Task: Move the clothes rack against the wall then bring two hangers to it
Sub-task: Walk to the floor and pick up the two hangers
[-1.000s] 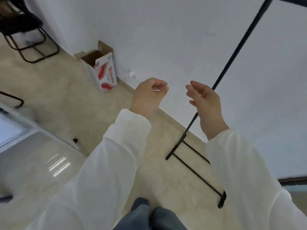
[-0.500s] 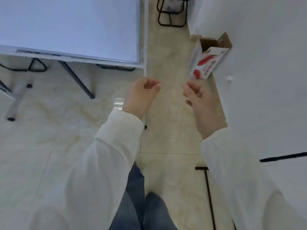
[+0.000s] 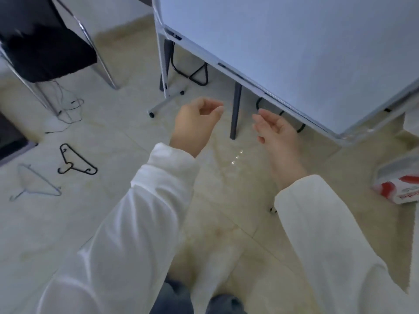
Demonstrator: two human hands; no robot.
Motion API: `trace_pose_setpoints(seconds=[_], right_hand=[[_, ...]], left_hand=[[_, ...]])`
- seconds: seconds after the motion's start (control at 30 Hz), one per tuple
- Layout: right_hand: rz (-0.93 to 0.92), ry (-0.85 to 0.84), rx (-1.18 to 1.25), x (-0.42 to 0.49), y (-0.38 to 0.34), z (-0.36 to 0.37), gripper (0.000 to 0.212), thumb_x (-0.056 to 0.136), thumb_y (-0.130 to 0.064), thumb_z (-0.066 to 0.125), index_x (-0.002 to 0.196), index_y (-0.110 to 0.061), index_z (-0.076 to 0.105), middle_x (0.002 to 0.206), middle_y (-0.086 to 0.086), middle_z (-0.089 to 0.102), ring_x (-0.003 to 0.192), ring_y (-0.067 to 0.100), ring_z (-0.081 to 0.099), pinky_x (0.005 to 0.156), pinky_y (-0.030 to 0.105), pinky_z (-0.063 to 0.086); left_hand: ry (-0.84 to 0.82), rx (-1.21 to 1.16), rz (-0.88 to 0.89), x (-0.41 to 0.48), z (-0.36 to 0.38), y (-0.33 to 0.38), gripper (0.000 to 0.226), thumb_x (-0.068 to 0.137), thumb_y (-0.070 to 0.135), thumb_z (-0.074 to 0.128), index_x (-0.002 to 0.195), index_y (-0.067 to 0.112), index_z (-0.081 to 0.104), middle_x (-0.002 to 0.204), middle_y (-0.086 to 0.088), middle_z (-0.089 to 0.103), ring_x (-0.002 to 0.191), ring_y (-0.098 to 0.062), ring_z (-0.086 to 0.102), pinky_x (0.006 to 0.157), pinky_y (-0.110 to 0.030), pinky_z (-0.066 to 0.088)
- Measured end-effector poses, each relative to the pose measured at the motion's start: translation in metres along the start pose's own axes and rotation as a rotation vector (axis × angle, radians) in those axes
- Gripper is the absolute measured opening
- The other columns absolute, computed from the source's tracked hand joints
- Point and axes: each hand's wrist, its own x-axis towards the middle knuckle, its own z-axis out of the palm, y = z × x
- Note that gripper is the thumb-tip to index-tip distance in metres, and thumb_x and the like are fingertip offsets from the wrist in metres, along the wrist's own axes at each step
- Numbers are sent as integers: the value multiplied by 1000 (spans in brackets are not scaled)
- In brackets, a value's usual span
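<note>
Two hangers lie on the tiled floor at the left: a black hanger (image 3: 76, 161) and, nearer the left edge, a pale grey hanger (image 3: 36, 182). My left hand (image 3: 195, 125) is raised in the middle of the view, fingers loosely curled, holding nothing. Beside it my right hand (image 3: 275, 132) is also empty, its fingers apart. Both hands are well to the right of the hangers. The clothes rack is out of view.
A white table (image 3: 294, 53) on dark legs fills the upper right. A chair with black cloth (image 3: 45, 48) and loose cables (image 3: 68, 107) stands at the upper left. A red and white box (image 3: 399, 189) lies at the right edge.
My view has swung left, away from the wall and the rack. The hangers on the floor have come into sight. Both hands stay raised and empty.
</note>
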Motion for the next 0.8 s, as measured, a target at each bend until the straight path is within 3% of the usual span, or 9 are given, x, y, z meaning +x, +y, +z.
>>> trace_pose_setpoints(seconds=[0.1, 0.37, 0.47, 0.8], right_hand=[[-8, -108, -47, 6, -4, 83, 19, 85, -25, 60, 104, -22, 59, 110, 3, 64, 101, 14, 60, 93, 28, 47], [-4, -387, -84, 28, -11, 270, 15, 87, -20, 57, 102, -23, 57, 102, -5, 62, 97, 9, 59, 70, 11, 47], [-8, -471, -73, 50, -11, 326, 14, 87, -18, 58, 100, -21, 57, 92, -7, 61, 87, 6, 57, 68, 12, 45], [-6, -847, -105, 106, -29, 513, 10, 86, -20, 59, 90, -29, 58, 108, 4, 62, 95, 13, 57, 71, 18, 46]], left_hand=[[103, -1, -54, 18, -76, -27, 14, 88, 23, 55, 98, 18, 63, 90, 6, 63, 88, -9, 59, 72, -16, 43], [395, -30, -175, 67, -235, -91, 17, 88, 22, 54, 102, 16, 63, 94, 5, 63, 90, -10, 59, 69, -14, 44], [486, -52, -219, 89, -276, -108, 9, 88, 22, 54, 95, 22, 60, 94, 6, 63, 94, -11, 60, 80, -22, 46], [888, -26, -391, 137, -404, -138, 21, 89, 26, 50, 104, 17, 63, 98, 2, 66, 102, -16, 62, 87, -30, 48]])
